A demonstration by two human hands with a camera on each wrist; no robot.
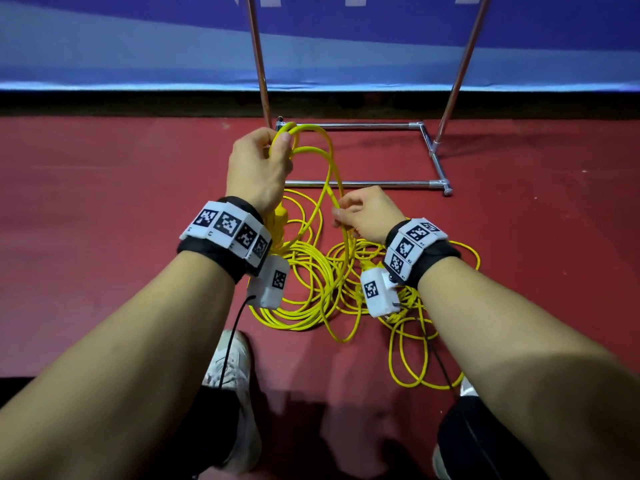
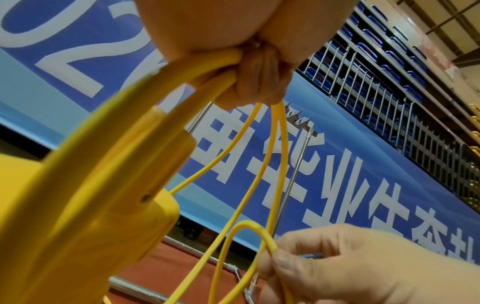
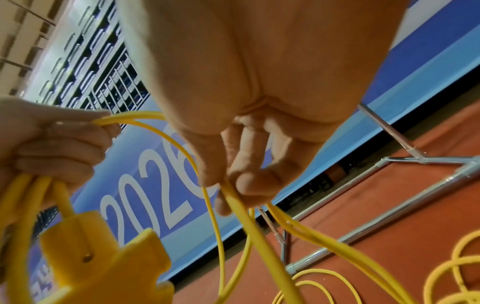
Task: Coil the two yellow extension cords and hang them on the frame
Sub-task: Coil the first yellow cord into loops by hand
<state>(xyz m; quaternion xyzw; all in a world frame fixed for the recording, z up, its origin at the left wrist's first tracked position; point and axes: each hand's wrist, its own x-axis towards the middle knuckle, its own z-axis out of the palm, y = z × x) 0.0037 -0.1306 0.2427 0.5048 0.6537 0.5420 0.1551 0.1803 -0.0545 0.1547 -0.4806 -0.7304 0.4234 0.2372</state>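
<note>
The left hand [image 1: 258, 164] is raised over the red floor [image 1: 104, 209] with its fingers [image 2: 255, 82] curled tight round several gathered loops of one yellow cord [image 1: 327, 157]; the loops pass through the fist and hang below it, and the cord's yellow socket block [image 3: 103, 267] dangles just beneath the wrist. The right hand [image 1: 367, 216], lower and near the left, pinches a single strand of the same cord between thumb and fingers [image 3: 249, 181]. More yellow cord lies in loose tangles [image 1: 346, 292] on the floor under both wrists, just in front of the metal frame [image 1: 433, 154].
</note>
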